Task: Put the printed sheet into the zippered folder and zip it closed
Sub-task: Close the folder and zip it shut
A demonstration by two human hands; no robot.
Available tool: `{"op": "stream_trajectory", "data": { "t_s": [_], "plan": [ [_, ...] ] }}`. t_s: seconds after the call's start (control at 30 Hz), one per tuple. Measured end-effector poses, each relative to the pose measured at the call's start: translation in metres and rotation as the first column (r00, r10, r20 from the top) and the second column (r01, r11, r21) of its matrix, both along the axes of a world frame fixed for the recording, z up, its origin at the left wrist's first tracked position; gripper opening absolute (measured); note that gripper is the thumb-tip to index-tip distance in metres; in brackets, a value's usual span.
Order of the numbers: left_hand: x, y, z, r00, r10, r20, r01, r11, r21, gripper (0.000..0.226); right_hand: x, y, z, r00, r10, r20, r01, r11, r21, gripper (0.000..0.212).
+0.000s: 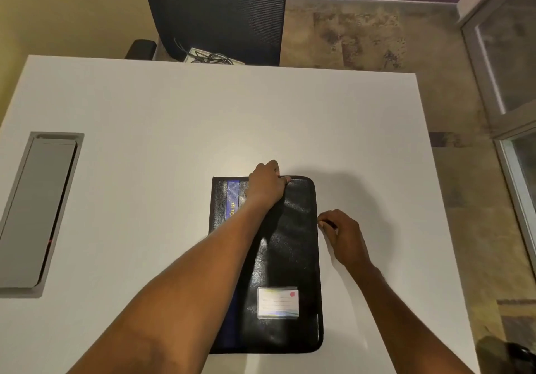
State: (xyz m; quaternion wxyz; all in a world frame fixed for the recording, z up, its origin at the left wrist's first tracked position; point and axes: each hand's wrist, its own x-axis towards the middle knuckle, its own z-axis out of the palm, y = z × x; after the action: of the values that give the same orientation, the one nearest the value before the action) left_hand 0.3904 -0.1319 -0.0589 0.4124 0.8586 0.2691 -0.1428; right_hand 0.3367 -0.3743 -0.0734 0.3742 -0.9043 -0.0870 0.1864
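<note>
We can make out gold lettering on the blue stripe (233, 199) of the black folder (293, 246), too blurred to read; the card (278, 302) in its pocket carries illegible print.

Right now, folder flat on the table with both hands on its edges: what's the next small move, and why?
Probably draw the right hand on along the folder's right edge, pulling the zip. That hand pinches something small and dark at mid-edge, likely the zip pull, though that is too small to confirm. The left hand presses the far edge and steadies the cover. No sheet shows outside, so zipping seems to be what is left.
</note>
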Motion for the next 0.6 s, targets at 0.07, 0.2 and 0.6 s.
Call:
{"op": "stream_trajectory", "data": {
  "t_s": [0.07, 0.2, 0.6],
  "plan": [
    [0.000, -0.002, -0.001, 1.000, 0.017, -0.003, -0.017, 1.000, 0.000, 0.038, -0.004, 0.000, 0.001, 1.000, 0.018, 0.002, -0.018, 1.000, -0.005, 0.029],
    [-0.004, -0.005, -0.006, 0.999, 0.015, -0.031, -0.014, 1.000, 0.008, 0.039, -0.005, -0.002, 0.001, 0.993, 0.115, 0.006, -0.115, 0.992, -0.049, 0.035],
    [-0.007, 0.006, 0.001, 1.000, 0.008, -0.013, -0.008, 1.000, 0.010, 0.039, -0.012, 0.003, -0.009, 0.994, 0.059, 0.091, -0.048, 0.992, -0.118, 0.012]
  ]
}}
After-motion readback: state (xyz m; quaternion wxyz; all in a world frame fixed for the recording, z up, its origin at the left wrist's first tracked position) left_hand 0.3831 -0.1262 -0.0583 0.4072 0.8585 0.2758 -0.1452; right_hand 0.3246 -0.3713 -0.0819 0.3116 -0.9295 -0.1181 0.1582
